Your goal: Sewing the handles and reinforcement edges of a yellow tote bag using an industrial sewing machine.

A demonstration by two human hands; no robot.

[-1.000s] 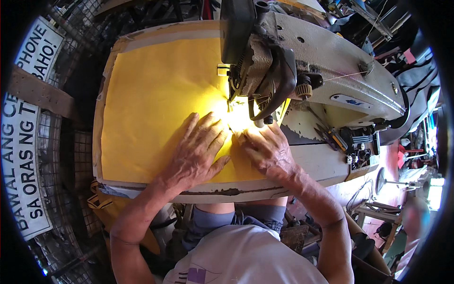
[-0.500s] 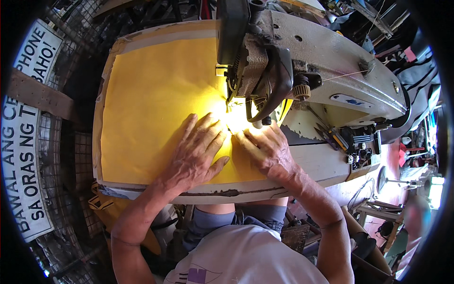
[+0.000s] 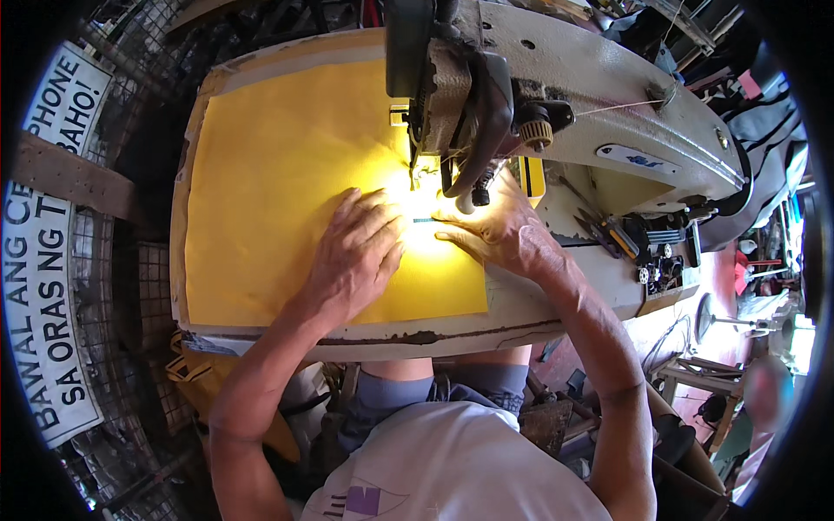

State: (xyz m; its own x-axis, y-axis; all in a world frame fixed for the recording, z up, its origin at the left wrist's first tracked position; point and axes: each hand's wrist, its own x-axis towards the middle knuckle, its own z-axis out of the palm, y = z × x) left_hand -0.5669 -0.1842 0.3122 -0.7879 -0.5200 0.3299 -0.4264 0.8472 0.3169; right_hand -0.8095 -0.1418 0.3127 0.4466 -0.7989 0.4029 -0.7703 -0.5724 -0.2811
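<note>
A large yellow sheet, seemingly fabric, lies flat across the sewing machine table. My left hand rests on it, fingers extended and slightly apart, left of the needle area. My right hand lies close to the presser foot, with thumb and forefinger apart and pointing left; its other fingers are partly hidden behind the machine head. A short dark strip shows on the yellow sheet between my two hands. Lamp glare washes out the fingertips and the stitching spot.
The sewing machine arm spans the upper right. A yellow piece with a black stripe sits under it. Snips, a yellow-and-black cutter and bobbins lie at the table's right. A wire mesh with signs stands left.
My right hand has turned and shifted upward, its thumb now drawn apart from the forefinger. The dark strip has come into sight. The sheet's front edge has moved slightly away from me.
</note>
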